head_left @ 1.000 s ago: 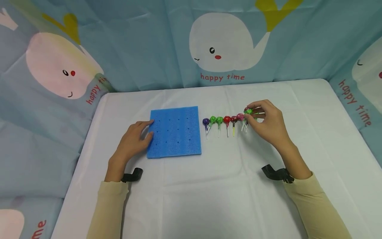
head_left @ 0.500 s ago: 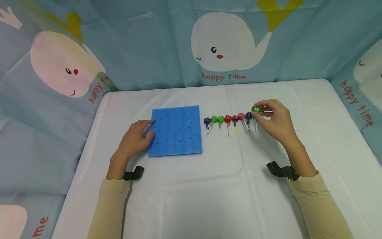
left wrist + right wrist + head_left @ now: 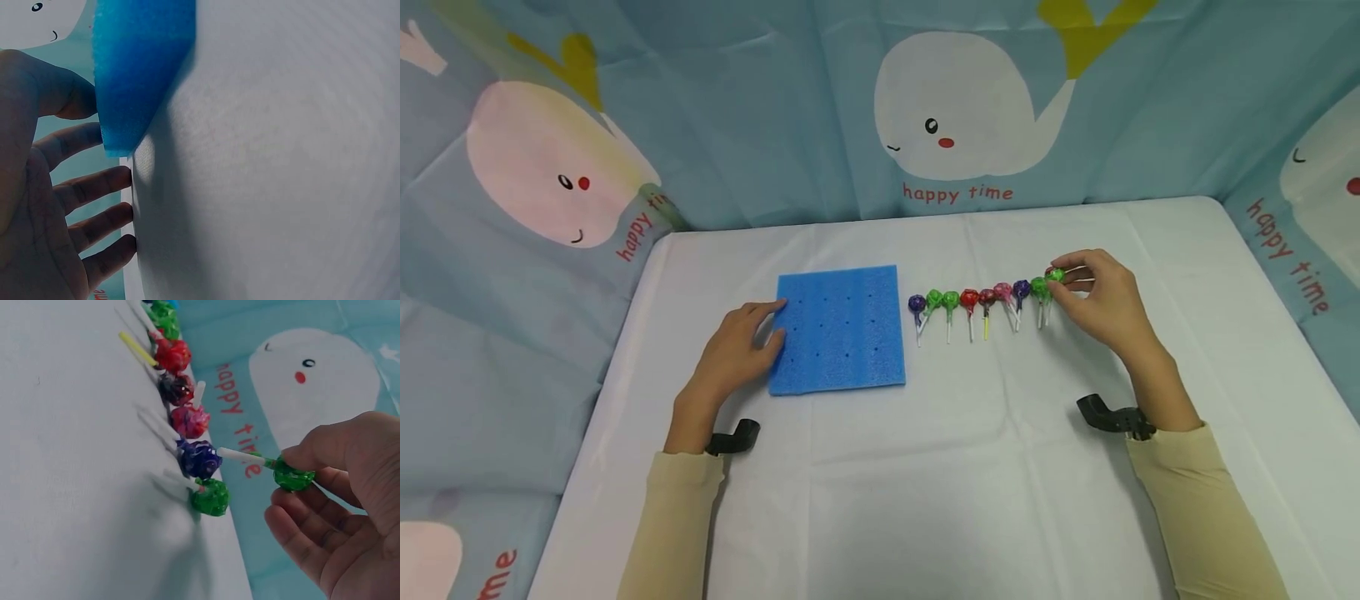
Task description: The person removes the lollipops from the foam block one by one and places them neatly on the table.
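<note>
My right hand (image 3: pixel 1105 296) pinches a green-wrapped lollipop (image 3: pixel 292 475) by its round head between thumb and fingers. In the right wrist view it is raised off the table, its white stick pointing left. Beside it, at the right end of a row on the table, lies another green lollipop (image 3: pixel 210 497), then a purple lollipop (image 3: pixel 199 459). My left hand (image 3: pixel 737 350) lies at the left edge of a blue foam board (image 3: pixel 842 333) dotted with small holes. Its thumb and forefinger touch that edge, and the other fingers are spread fairly straight in the left wrist view.
Further left along the row are a pink lollipop (image 3: pixel 1003 291), a red lollipop (image 3: pixel 969 297) and several others, up to a purple one near the board's right edge. A white cloth (image 3: pixel 880 483) covers the table. Blue whale-print curtain (image 3: pixel 775 125) surrounds it.
My right hand has moved right along the row with the lollipop in its fingers, uncovering a purple and a green lollipop. My left hand and the board have stayed in place.
</note>
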Tool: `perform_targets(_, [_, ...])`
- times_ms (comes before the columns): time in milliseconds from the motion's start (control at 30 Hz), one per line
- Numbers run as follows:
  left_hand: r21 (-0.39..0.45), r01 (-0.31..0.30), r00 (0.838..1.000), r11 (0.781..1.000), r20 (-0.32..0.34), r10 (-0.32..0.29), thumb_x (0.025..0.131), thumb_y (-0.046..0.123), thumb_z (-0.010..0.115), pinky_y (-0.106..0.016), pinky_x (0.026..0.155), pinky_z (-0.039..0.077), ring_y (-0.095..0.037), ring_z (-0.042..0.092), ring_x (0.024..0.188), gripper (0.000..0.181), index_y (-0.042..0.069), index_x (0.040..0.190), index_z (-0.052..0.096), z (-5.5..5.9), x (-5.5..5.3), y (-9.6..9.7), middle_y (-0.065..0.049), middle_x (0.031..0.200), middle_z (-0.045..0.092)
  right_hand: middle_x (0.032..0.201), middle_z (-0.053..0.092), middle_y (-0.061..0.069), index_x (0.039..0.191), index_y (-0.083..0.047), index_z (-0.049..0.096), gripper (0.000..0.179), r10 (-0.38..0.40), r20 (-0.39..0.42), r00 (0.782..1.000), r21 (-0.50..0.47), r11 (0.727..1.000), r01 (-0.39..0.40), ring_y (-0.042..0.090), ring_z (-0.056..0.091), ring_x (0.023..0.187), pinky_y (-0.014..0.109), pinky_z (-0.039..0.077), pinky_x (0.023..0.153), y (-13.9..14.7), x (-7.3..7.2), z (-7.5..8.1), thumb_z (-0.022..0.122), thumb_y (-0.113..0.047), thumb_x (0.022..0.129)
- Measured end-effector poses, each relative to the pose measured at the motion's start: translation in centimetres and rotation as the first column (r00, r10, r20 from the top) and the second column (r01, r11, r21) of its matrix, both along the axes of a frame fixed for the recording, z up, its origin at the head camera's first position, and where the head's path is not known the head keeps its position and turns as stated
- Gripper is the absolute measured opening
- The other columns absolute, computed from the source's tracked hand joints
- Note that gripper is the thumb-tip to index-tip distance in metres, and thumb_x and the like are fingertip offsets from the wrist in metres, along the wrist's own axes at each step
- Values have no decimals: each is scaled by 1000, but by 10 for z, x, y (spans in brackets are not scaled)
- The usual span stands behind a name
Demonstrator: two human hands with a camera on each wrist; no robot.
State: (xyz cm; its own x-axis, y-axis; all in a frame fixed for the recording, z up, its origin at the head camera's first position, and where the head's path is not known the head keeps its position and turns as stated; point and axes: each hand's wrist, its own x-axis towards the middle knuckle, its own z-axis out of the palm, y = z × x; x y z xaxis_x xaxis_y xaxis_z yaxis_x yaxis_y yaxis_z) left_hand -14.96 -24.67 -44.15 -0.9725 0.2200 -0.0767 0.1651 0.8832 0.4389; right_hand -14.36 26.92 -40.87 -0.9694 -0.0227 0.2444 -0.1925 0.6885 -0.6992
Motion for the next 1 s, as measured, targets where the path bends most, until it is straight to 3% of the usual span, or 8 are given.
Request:
perform_targets(67, [1,2,1000,1000,-4,-2,107,30,53,-69,122,35,-46,39,152,57,15,161,46,-1,-1,0,-20,163,47,124,65,25,125,5,68,32,-3,14,1000,3,1000,3,32,69,104,-4,44,83,2,-2,-1,72,-7,97])
perform_targets(167, [-1,6,1000,1000,-9,-6,107,30,53,-69,122,35,-47,39,152,57,15,161,46,-2,-3,1,-21,162,47,125,64,25,125,5,68,31,-12,29,1000,13,1000,12,40,70,107,-2,46,84,4,-3,-2,72,-9,97])
perform_targets(600, [0,6,1000,1000,-2,-6,107,30,53,-70,122,34,-47,38,153,57,15,161,46,1,-3,0,-20,163,47,118,67,27,124,4,70,31,-22,58,998,65,998,18,42,71,103,-1,39,79,19,-7,-17,72,-14,99])
perform_targets(1000, [-5,1,1000,1000,3,-1,107,31,53,-70,122,35,-48,38,153,57,14,161,46,-3,-5,3,-21,163,47,111,69,28,124,6,70,32,-34,91,995,139,990,21,43,71,98,28,49,81,24,-8,-26,71,-15,99])
